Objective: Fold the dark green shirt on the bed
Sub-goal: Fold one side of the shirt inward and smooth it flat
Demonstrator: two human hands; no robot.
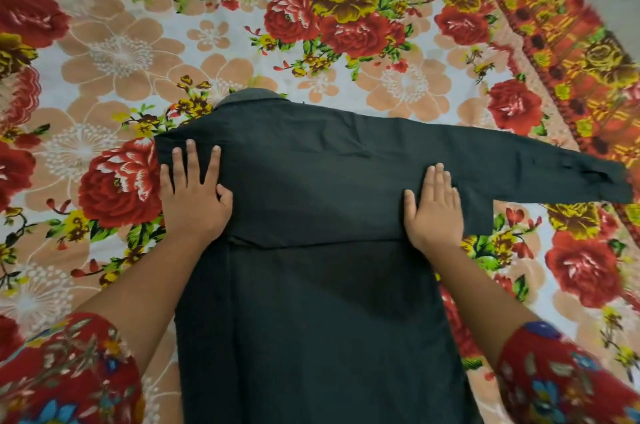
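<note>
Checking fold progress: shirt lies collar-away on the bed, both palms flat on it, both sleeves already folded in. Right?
Not quite. In the head view one sleeve is stretched out to the right across the bed, not folded in. The shirt does lie collar-away, with left hand and right hand flat on it.

There is one dark green cloth shirt (311,285), one flowery bed sheet (311,25), and two bare hands: left hand (195,196), right hand (434,212).

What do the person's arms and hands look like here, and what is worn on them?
Both hands, the left hand and the right hand, are bare, with no rings, watch or gloves visible. The forearms are uncovered too. Each arm has a loose red sleeve with a flower print: left sleeve, right sleeve, with blue, yellow and grey-green flowers.
</note>
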